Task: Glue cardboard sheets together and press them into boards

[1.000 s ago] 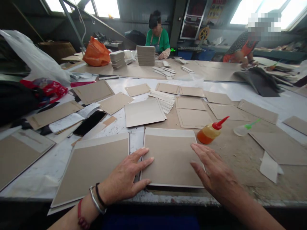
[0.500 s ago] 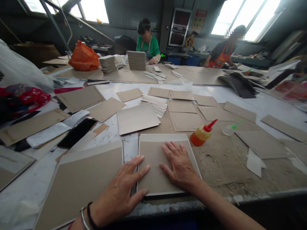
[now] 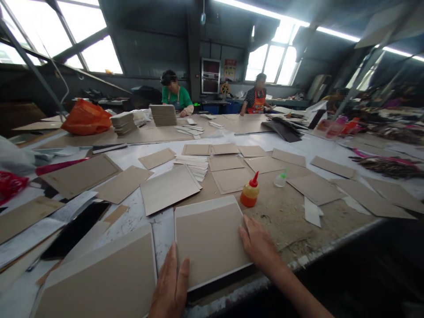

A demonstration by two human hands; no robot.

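Two bare hands flank a grey-brown board [image 3: 210, 243] at the lower centre of the frame.
The left hand [image 3: 170, 287], at the bottom edge, has its fingers stretched out, unclenched, against the board's left side; the right hand [image 3: 260, 240] touches its right side, though whether it grips there I cannot tell. A second board [image 3: 99, 269] lies at lower left, just beside the left hand. Beyond the first board's upper right corner stands a squeeze bottle [image 3: 249, 194] with a red nozzle, then a smaller green-tipped bottle [image 3: 280, 179]. Pale strips [image 3: 194, 165] are fanned out at mid-frame. Farther up, stacked pieces [image 3: 163, 115] stand near an orange bag [image 3: 86, 118] at upper left, with a person in green [image 3: 175, 97] behind the stack.
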